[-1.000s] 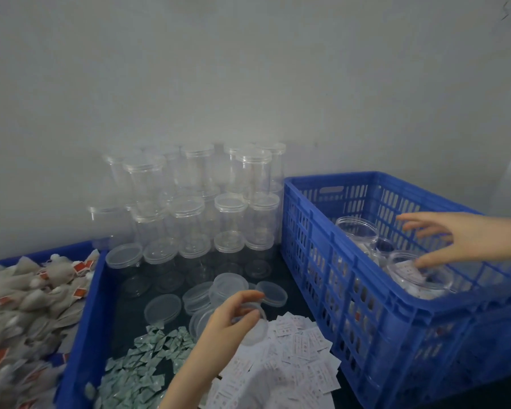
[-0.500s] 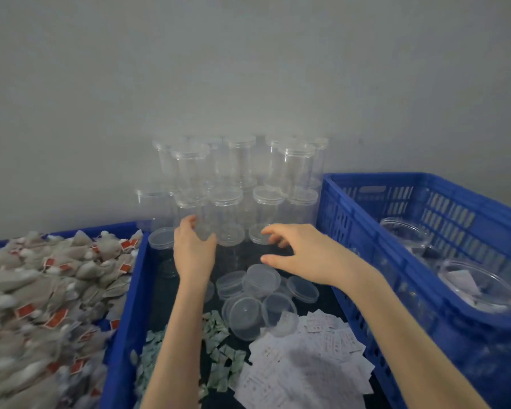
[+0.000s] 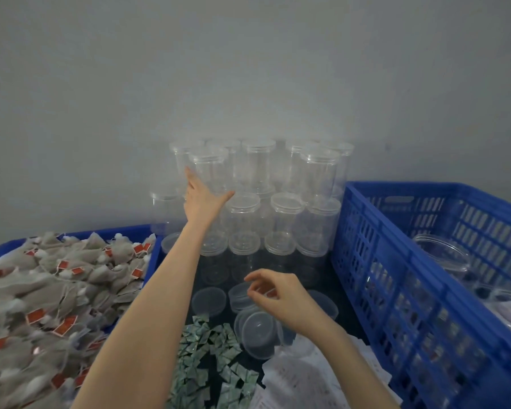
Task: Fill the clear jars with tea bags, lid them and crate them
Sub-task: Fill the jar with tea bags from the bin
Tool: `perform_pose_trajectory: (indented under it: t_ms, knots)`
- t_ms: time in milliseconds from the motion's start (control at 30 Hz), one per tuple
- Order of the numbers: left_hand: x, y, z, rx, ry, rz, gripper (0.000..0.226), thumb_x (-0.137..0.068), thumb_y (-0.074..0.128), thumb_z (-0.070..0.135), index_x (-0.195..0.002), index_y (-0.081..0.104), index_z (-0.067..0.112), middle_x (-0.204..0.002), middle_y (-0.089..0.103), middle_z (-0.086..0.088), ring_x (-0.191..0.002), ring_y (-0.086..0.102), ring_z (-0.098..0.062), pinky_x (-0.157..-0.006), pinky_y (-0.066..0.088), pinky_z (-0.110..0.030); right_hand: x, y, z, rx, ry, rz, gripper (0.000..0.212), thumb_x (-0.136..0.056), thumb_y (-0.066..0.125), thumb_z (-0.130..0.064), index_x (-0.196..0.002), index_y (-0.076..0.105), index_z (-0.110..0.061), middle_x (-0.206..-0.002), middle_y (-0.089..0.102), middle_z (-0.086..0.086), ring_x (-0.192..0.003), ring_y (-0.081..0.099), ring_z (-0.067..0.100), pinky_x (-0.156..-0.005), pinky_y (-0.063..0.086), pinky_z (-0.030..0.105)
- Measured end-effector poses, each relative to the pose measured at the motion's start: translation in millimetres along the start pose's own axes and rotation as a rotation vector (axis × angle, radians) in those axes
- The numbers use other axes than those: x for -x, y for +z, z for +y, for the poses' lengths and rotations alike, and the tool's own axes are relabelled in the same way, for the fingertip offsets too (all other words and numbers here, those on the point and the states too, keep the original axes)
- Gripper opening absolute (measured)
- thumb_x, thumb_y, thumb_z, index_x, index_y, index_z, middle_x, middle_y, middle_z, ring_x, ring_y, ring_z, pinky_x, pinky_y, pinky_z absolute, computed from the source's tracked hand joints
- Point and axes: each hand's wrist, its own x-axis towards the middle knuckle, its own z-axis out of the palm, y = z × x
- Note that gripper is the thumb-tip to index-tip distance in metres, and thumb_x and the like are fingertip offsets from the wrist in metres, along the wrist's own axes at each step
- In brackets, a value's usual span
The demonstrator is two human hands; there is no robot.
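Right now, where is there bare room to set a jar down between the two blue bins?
Little. One dark strip of tabletop shows between the loose lids and the blue crate. Elsewhere it is crowded: stacked jars behind, green packets and white slips in front.

Both forearms are bare, with no sleeve in view; the left hand point(image 3: 202, 199) and right hand point(image 3: 281, 299) are ungloved and slender.

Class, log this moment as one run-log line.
left hand: open, reaching to stacked jar | right hand: empty, over loose lids | crate: some jars inside
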Motion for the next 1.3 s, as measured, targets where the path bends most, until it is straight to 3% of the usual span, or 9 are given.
perform_pose_trajectory:
  t_ms: [267,400,533,667,733,900,967,1133,1300]
  knots:
    - [13,3,4,0.103,0.017,0.208,0.110,-0.077,0.076,0.044,-0.154,0.004,0.014,-0.157,0.025,-0.011,-0.141,0.032,-0.031,-0.111,0.032,-0.047,-16,-7,2,-0.070,-0.033,0.080,0.017,-0.094,0.065,-0.024,-0.109,0.065,-0.033,-0.094,0.067,-0.019,-0.091,0.063,-0.007,-0.077,0.047,0.007]
    - [53,-16,9,0.315,0.059,0.246,0.105,-0.077,0.077,0.042,-0.154,0.009,0.020,-0.156,0.029,-0.006,-0.141,0.033,-0.024,-0.113,0.033,-0.045,-18,-14,1,-0.107,-0.041,0.142,0.017,-0.094,0.066,-0.021,-0.105,0.065,-0.033,-0.094,0.069,-0.015,-0.091,0.065,-0.001,-0.082,0.051,0.015]
    - [117,-32,8,0.554,0.021,-0.004,0.103,-0.072,0.081,0.039,-0.151,0.016,0.030,-0.143,0.039,0.011,-0.126,0.041,-0.010,-0.098,0.037,-0.028,-11,-19,0,-0.221,-0.045,0.216,0.027,-0.096,0.064,-0.022,-0.121,0.059,-0.028,-0.108,0.066,-0.013,-0.098,0.062,-0.006,-0.083,0.049,0.013]
    - [171,-40,1,0.679,0.019,-0.386,0.081,-0.061,0.082,0.039,-0.131,0.040,0.038,-0.126,0.056,0.016,-0.113,0.060,-0.009,-0.083,0.050,-0.021,3,-20,0,-0.470,-0.033,0.279,0.054,-0.086,0.048,-0.065,-0.133,0.039,-0.040,-0.130,0.051,-0.025,-0.112,0.049,-0.023,-0.092,0.044,0.006]
    - [188,-38,-1,0.657,0.062,-0.510,0.073,-0.065,0.083,0.032,-0.124,0.043,0.045,-0.120,0.060,0.018,-0.110,0.060,-0.001,-0.088,0.052,-0.025,9,-15,3,-0.553,-0.040,0.215,0.079,-0.076,0.052,-0.082,-0.140,0.034,-0.040,-0.136,0.048,-0.026,-0.121,0.046,-0.019,-0.097,0.042,0.009]
    - [207,-42,-13,0.560,0.161,-0.777,0.085,-0.072,0.074,0.016,-0.136,0.029,0.049,-0.132,0.049,0.015,-0.117,0.052,0.007,-0.090,0.047,-0.015,20,-5,15,-0.563,-0.023,0.215,0.102,-0.050,0.082,-0.051,-0.140,0.036,-0.034,-0.129,0.058,-0.007,-0.118,0.060,0.006,-0.096,0.052,0.027]
    - [204,-53,-16,0.582,0.178,-0.921,0.085,-0.074,0.068,0.019,-0.142,0.027,0.047,-0.138,0.047,0.016,-0.124,0.050,-0.001,-0.097,0.046,-0.021,25,-6,23,-0.614,-0.006,0.219,0.101,-0.046,0.084,-0.047,-0.135,0.043,-0.027,-0.126,0.061,0.002,-0.116,0.063,0.014,-0.094,0.054,0.031]
    - [194,-66,-10,0.658,0.124,-0.838,0.121,-0.049,0.081,0.068,-0.147,0.013,0.047,-0.144,0.040,0.021,-0.129,0.048,-0.004,-0.100,0.047,-0.029,40,11,32,-0.645,0.046,-0.063,0.099,-0.050,0.095,-0.044,-0.133,0.049,-0.020,-0.123,0.068,-0.003,-0.117,0.064,0.019,-0.088,0.055,0.029]
    - [202,-50,-3,0.459,0.128,-0.619,0.078,-0.063,0.077,0.043,-0.133,0.044,0.041,-0.134,0.053,0.009,-0.118,0.056,-0.005,-0.100,0.049,-0.034,42,27,32,-0.591,0.097,-0.009,0.086,-0.050,0.081,-0.017,-0.128,0.048,-0.027,-0.116,0.065,-0.003,-0.105,0.068,0.012,-0.076,0.055,0.023]
